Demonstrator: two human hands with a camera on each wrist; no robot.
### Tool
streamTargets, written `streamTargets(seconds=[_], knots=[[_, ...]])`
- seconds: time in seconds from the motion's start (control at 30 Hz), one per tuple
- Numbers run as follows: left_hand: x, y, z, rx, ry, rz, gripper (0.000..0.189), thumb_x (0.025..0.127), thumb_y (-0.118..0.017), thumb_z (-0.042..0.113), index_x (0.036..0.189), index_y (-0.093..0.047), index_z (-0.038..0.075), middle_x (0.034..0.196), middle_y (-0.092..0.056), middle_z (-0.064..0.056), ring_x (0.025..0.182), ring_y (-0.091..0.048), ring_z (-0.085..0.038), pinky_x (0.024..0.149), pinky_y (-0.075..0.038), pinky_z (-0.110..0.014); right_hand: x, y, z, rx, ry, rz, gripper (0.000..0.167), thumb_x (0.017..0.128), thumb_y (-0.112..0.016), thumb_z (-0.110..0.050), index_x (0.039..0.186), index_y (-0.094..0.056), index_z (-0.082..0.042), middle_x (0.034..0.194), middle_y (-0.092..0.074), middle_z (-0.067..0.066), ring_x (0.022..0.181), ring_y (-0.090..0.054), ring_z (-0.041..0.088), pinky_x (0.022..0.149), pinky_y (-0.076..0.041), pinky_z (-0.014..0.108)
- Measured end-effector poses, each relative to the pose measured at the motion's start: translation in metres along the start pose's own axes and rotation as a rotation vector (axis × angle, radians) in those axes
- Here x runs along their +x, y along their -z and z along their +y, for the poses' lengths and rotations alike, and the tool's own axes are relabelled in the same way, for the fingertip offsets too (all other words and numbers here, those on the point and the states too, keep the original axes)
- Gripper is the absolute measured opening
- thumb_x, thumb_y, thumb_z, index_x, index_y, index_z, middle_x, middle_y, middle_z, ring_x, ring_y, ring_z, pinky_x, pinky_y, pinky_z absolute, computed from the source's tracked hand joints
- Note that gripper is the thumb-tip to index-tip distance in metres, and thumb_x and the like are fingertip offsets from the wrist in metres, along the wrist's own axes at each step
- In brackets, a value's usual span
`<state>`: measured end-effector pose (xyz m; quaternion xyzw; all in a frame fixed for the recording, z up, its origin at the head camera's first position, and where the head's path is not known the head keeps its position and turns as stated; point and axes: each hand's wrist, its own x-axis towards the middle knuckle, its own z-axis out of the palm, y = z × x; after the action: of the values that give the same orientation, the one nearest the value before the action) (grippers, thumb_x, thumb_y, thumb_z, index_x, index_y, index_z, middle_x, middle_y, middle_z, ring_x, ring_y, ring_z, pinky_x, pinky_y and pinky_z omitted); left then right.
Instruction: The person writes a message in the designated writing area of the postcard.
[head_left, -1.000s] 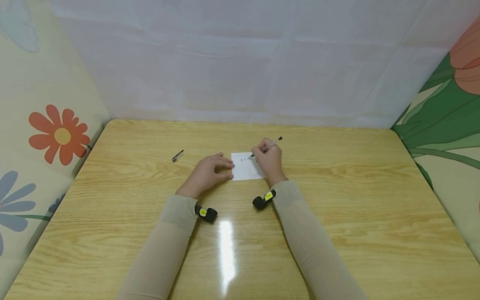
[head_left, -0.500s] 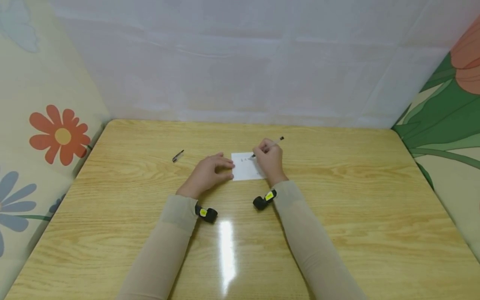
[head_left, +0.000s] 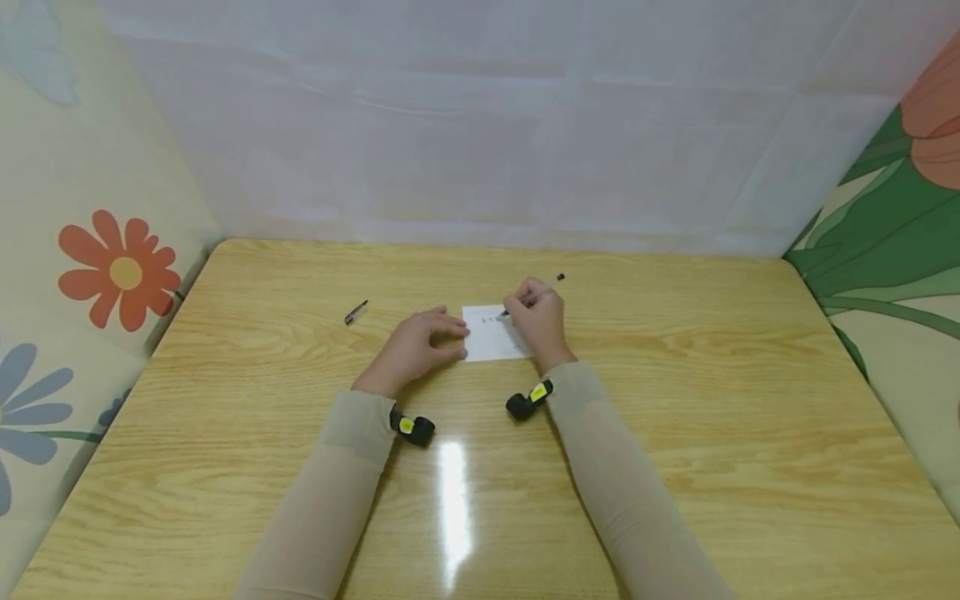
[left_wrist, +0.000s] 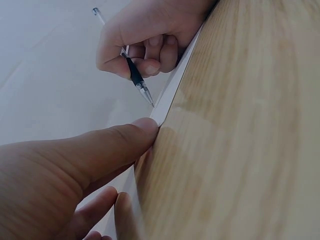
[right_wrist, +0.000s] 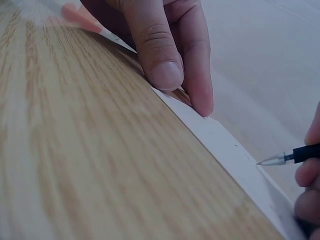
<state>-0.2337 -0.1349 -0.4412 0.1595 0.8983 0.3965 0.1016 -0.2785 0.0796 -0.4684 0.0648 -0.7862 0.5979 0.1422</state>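
A small white sheet of paper (head_left: 491, 343) lies on the table, with a short row of small dark marks near its top edge. My right hand (head_left: 542, 327) pinches a clear-barrelled gel pen (left_wrist: 135, 74) with a black grip, slanted, its metal tip down at the sheet. Part of the sheet's right side is hidden under that hand. At the left edge, the thumb and fingertips of my left hand (head_left: 415, 343) rest on the paper, fairly straight and spread. The right wrist view shows the pen tip close to the marks.
A pen cap (head_left: 356, 312) lies on the wooden table (head_left: 300, 483) left of the left hand. A white cloth (head_left: 465, 125) hangs behind the far edge. Flower-patterned panels (head_left: 120, 271) stand on both sides. Each wrist wears a small black camera (head_left: 528, 402).
The pen and my right hand shift very slightly over the sheet, and the row of marks has grown a little to the right. My left hand and the cap stay put.
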Motion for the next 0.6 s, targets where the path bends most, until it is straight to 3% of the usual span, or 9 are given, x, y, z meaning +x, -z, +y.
streamTargets(seconds=[0.6], knots=[[-0.0005, -0.0011, 0.0002, -0.002, 0.009, 0.001, 0.035, 0.092, -0.077, 0.02, 0.126, -0.072, 0.011, 0.143, -0.06, -0.007, 0.151, -0.028, -0.029, 0.125, -0.015, -0.054, 0.001, -0.0008, 0.0025, -0.027, 0.016, 0.024, 0.019, 0.083, -0.062, -0.004, 0.067, -0.053, -0.007, 0.057, -0.051, 0.001, 0.053, -0.046, 0.011, 0.047, -0.037, 0.021]])
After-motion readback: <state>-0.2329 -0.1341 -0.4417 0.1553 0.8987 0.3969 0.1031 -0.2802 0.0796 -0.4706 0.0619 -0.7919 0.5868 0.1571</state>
